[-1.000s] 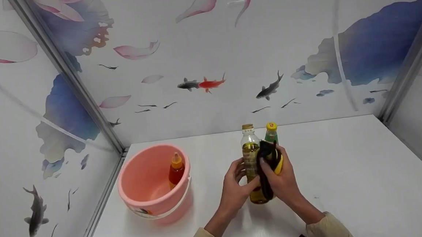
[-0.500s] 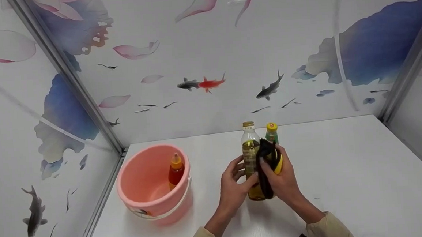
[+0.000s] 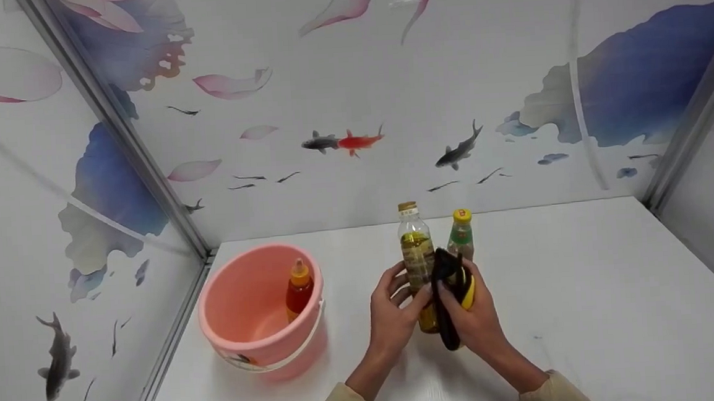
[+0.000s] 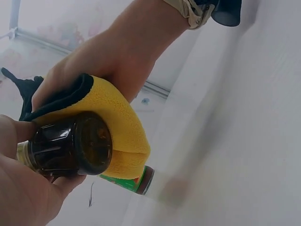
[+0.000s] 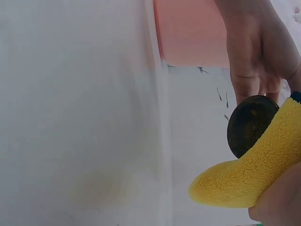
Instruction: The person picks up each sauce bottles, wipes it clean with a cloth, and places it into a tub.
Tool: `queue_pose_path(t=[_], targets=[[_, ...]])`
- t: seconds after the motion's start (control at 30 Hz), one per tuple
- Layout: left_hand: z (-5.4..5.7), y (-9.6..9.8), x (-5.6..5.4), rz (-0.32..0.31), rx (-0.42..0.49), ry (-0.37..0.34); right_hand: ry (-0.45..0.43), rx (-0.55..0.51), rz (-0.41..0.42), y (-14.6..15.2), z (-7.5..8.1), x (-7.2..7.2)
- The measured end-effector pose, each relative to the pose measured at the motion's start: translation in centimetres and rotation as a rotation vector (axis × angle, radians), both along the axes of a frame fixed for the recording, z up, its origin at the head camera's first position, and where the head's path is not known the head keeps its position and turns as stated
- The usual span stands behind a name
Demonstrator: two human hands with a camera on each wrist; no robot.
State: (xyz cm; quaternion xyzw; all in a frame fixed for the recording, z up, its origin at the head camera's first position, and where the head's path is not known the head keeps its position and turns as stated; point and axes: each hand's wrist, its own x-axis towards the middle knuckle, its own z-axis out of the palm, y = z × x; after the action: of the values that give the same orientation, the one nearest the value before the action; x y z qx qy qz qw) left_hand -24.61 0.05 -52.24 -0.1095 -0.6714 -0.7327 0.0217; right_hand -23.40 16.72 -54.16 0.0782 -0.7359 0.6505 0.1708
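My left hand grips a clear oil bottle with a gold cap, its yellow-green oil showing. The bottle is raised off the table and leans slightly left at the top. Its dark round base shows in the right wrist view. In my right hand is a folded cloth, black on one side and yellow on the other, held against the bottle's right side. Behind that hand stands a smaller bottle with a yellow cap and green label, its lower part hidden.
On the left of the white table stands a pink bucket with a white handle. A red sauce bottle with a yellow nozzle top is inside it. White panels printed with fish and petals enclose the table at the back and sides.
The oil bottle has risen a little and its top has tipped left. My right hand has slid the cloth slightly down along it, uncovering more of the green-labelled bottle.
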Motion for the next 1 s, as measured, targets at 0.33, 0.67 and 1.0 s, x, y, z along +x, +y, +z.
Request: queue_pose_path(t=[0.33, 0.67, 1.0], targets=[[0.0, -0.2, 0.1, -0.076, -0.006, -0.010, 0.001, 0.019, -0.024, 0.2, -0.4, 0.2], [-0.6, 0.3, 0.9, -0.123, -0.067, -0.016, 0.041, -0.006, -0.041, 0.9, 0.7, -0.4], [-0.7, 0.8, 1.4, -0.109, -0.114, -0.005, 0.054, -0.019, -0.037, 1.4, 1.7, -0.7]])
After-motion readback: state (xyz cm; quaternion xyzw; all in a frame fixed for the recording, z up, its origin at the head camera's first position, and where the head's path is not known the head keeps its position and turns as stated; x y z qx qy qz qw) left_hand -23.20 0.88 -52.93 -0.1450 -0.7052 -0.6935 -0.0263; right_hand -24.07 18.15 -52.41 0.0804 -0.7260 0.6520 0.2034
